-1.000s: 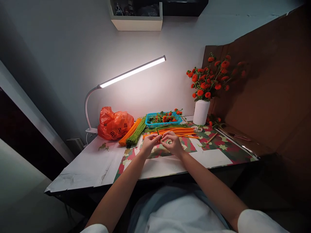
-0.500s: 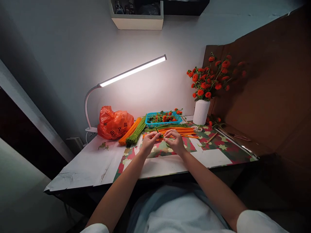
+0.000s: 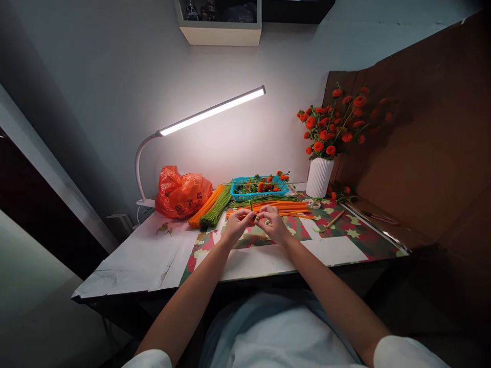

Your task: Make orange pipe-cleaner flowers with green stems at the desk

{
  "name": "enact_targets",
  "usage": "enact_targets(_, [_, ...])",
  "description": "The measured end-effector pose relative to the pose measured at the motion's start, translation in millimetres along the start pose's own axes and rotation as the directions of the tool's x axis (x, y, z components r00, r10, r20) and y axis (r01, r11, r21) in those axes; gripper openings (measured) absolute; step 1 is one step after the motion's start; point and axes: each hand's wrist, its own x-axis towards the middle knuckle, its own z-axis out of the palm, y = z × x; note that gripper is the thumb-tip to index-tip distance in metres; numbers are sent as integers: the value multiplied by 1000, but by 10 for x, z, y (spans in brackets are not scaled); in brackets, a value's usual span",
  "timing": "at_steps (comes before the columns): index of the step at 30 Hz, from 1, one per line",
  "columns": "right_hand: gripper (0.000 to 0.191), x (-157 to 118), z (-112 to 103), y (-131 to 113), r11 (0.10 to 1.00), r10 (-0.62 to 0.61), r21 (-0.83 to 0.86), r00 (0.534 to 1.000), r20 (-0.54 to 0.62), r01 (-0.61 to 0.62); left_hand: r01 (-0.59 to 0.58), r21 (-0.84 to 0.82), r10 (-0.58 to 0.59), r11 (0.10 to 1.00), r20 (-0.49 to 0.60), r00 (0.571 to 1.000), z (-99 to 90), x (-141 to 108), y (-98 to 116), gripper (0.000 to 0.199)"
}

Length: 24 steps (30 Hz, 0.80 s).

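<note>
My left hand (image 3: 237, 225) is closed in a pinch on a short green fuzzy stem (image 3: 251, 205), which looks like pipe cleaner and points up between the hands. My right hand (image 3: 271, 224) meets it at the fingertips, also pinching the lower end of this green piece. The exact grip is partly hidden by the fingers. Just beyond the hands lie loose orange pipe cleaners (image 3: 291, 207). Left of them are an orange bundle (image 3: 206, 205) and a green bundle (image 3: 218, 207) of pipe cleaners.
A blue basket (image 3: 261, 196) holds red flowers and greenery. A white ribbed vase (image 3: 319, 178) with red flowers (image 3: 326, 134) stands at the back right. An orange plastic bag (image 3: 183, 193) sits beneath a lit lamp (image 3: 213, 111). A wooden stick (image 3: 335, 219) and scissors (image 3: 379, 218) lie to the right.
The green stem now stands more upright, and my right fingers have shifted slightly left, closer to my left fingertips. The whole view has moved slightly.
</note>
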Motion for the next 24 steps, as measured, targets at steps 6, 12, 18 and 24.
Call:
enact_targets(6, [12,-34,94,-106,997,67,55,972,-225,-56,-62,6,62,998,-85,994,38,4,-4,39])
enact_targets(12, [18,-47,196,-101,965,233,193,916,-327,-177,-31,-78,24,996,-89,996,60,11,-23,40])
enact_targets(18, [7,-57,191,-79,978,179,163,922,-343,-129,-28,-124,13,992,-121,993,69,20,-26,41])
enact_targets(24, [16,-68,162,-85,1000,-13,-7,953,-302,11,-36,-90,26,995,-115,993,82,5,-22,39])
